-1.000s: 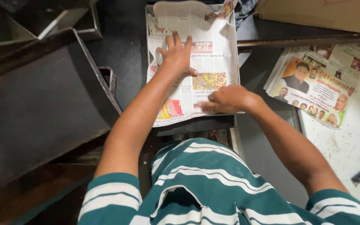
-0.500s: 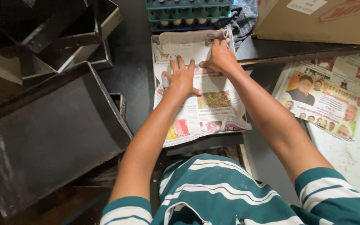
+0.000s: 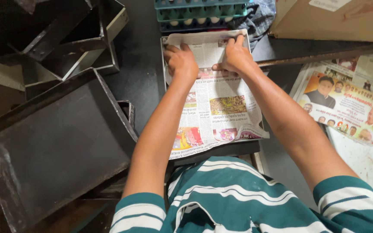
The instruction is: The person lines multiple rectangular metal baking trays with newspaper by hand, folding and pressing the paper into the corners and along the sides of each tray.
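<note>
A newspaper sheet [image 3: 221, 108] lies inside a shallow metal tray [image 3: 165, 73] on the dark table in front of me. My left hand [image 3: 181, 61] presses flat on the far left part of the sheet, fingers bent toward the tray's far corner. My right hand [image 3: 235, 56] presses down the far right part, thumb pointing left and fingers reaching the far edge. The near end of the paper hangs over the tray's near edge, above my striped shirt.
A large dark metal tray [image 3: 52, 146] leans at the left, with several smaller dark tins [image 3: 74, 43] stacked behind it. Green egg crates [image 3: 201, 13] stand past the paper. A cardboard box [image 3: 333, 19] sits at the far right, with more newspapers [image 3: 346, 101] below it.
Both hands have moved away from me to the far end of the sheet. The right hand went from the paper's near right side up to the far edge.
</note>
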